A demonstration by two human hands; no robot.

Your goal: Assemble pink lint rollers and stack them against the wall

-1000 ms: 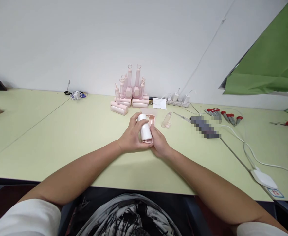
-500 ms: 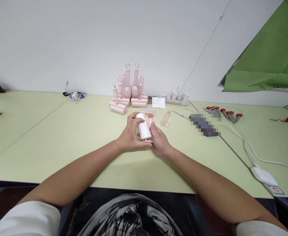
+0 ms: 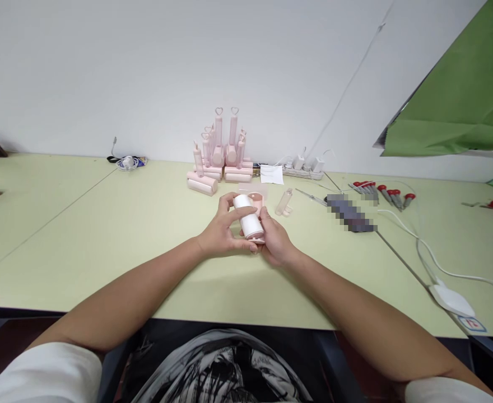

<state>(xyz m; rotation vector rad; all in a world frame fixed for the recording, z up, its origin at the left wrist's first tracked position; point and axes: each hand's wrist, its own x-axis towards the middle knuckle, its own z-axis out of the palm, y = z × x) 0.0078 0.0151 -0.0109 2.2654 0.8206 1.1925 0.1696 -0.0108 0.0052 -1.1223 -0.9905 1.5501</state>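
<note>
My left hand (image 3: 222, 228) is closed around a white lint roll (image 3: 249, 220), fingers across its top and thumb near its lower end. The roll is tilted and lies against a pink lint roller case (image 3: 256, 200), whose hollow inner side shows beyond it. My right hand (image 3: 277, 240) grips the case from the right, thumb on its edge; its other fingers are mostly hidden underneath. A clear pink piece (image 3: 252, 189) lies just behind the case. To the right, a pale pink handle (image 3: 284, 202) rests on the table.
Several pink lint rollers (image 3: 202, 183) with heart-topped handles stand against the wall. Right of them are a white paper (image 3: 271, 174) and a power strip (image 3: 309, 173). Red-ended tools (image 3: 393, 195), a blurred dark device (image 3: 350, 214) and white cables (image 3: 448, 271) lie on the right.
The white roll has shifted slightly right and down against the pink case. My left index finger now reaches further across the roll.
</note>
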